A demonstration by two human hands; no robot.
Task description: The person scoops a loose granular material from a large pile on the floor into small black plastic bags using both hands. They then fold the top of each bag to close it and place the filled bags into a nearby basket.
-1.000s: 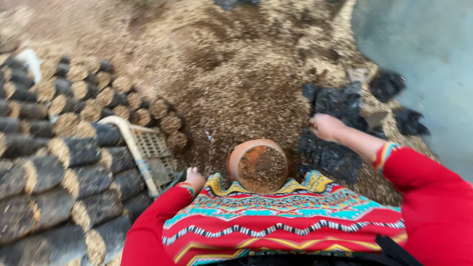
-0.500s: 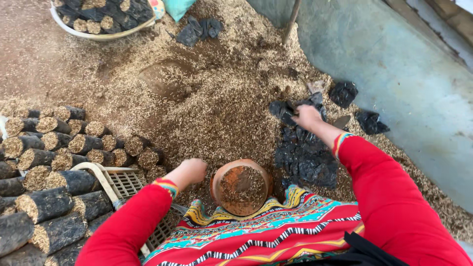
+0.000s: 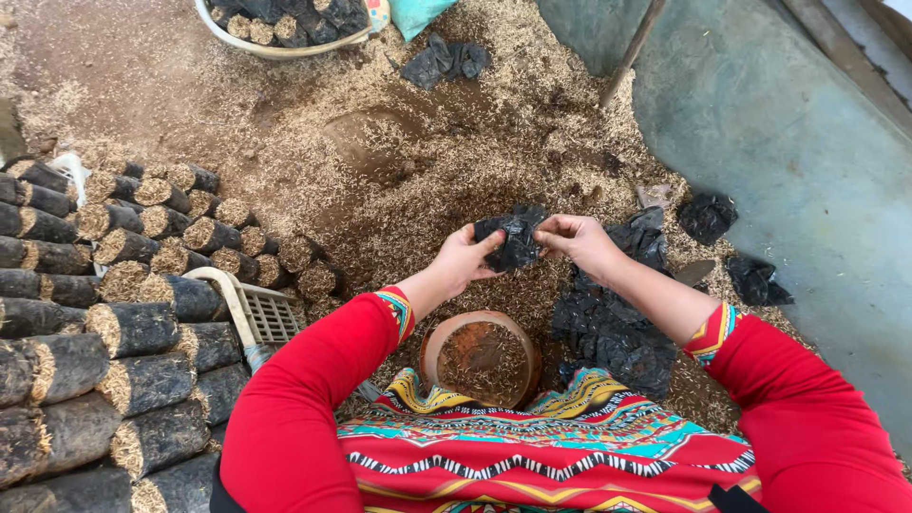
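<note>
The person holds a small black plastic bag (image 3: 513, 239) between both hands, above the heap of husk and soil mix (image 3: 399, 171) on the ground. The left hand (image 3: 467, 256) pinches the bag's near edge, with its fingers (image 3: 489, 242) clenched on the film. The right hand (image 3: 578, 239) grips the opposite edge, its fingers (image 3: 551, 228) also closed on the plastic. The bag is crumpled, and its mouth cannot be made out.

Below the hands, a round brown bowl (image 3: 482, 358) holding some mix sits beside a pile of flat black bags (image 3: 608, 332). Filled bags (image 3: 123, 313) lie stacked at the left, partly over a pale plastic crate (image 3: 261, 313).

The thin film looks likely to tear if the hands pull apart too hard, or to stay stuck shut if the layers cling. Should either grip slip, the bag would drop into the loose mix and pick up grit. A wide elbow swing might knock the bowl or roll the nearest filled bags.
</note>
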